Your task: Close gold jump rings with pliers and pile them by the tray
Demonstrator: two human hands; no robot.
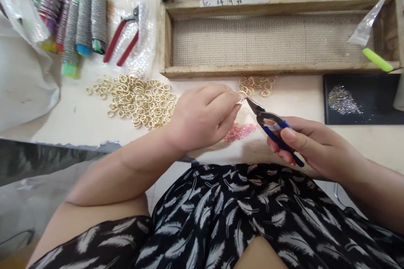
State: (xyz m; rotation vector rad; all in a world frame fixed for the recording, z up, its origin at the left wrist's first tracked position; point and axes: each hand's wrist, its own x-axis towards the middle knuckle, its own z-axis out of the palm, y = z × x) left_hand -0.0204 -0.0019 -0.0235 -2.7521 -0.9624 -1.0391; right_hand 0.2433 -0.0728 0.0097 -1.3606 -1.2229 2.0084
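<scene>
My right hand (303, 143) is wrapped round blue-handled pliers (277, 132), their dark jaws pointing up and left. The jaw tips meet a tiny piece beside the fingertips of my left hand (208, 113). That hand is closed in a pinch; what it holds is too small to name. Just above the jaws lie several gold rings with pink on them (265, 86). Pink beads (240, 132) are heaped on the table below, partly behind my left hand. A large pile of plain gold rings (129, 96) spreads out to its left.
A wooden frame with mesh compartments (221, 70) spans the back. Wire-wound tubes (84, 17) and red-handled pliers (121, 40) lie on plastic wrap at the back left. At the right are a black tray (378, 109) with clear beads and a yellow-green stick (377, 59).
</scene>
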